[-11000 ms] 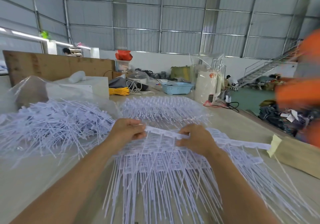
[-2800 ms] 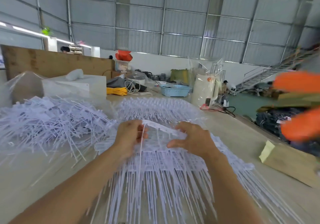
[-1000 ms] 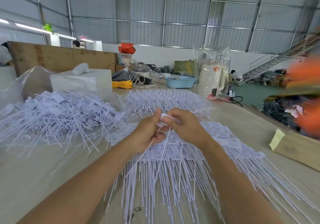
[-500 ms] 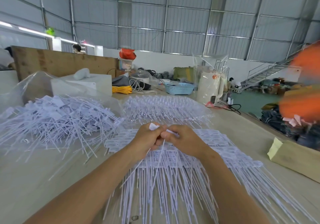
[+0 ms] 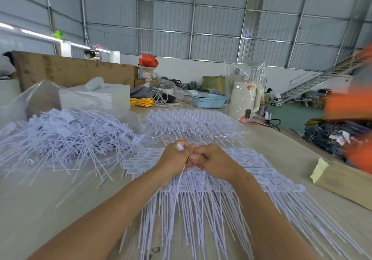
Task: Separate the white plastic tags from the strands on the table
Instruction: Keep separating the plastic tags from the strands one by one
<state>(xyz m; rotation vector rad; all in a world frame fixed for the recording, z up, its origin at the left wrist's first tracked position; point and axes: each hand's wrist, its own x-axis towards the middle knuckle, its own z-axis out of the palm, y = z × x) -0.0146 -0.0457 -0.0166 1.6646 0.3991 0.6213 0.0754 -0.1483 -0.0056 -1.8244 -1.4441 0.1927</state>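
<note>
Both fists meet knuckle to knuckle above a stack of joined white plastic tag strips (image 5: 251,165) lying on the table in front of me. My left hand (image 5: 175,159) grips a white tag (image 5: 180,146) whose corner sticks out above the fingers, and its thin strand (image 5: 179,183) hangs down toward me. My right hand (image 5: 211,160) is curled round another strand that drops below it. The long strands of the stacked strips (image 5: 201,219) fan out toward me. A loose heap of separated white tags (image 5: 66,137) lies to the left.
A further batch of white strips in clear plastic (image 5: 193,123) lies behind my hands. A brown paper package (image 5: 342,181) sits at the right table edge. A blue basket (image 5: 208,100), yellow cord (image 5: 142,101) and white box (image 5: 104,96) stand further back. A blurred person in orange (image 5: 354,106) moves at the right.
My hands have closed together from holding a long strip apart to fists touching; the head view shifted slightly, and the orange figure at the right kept moving.
</note>
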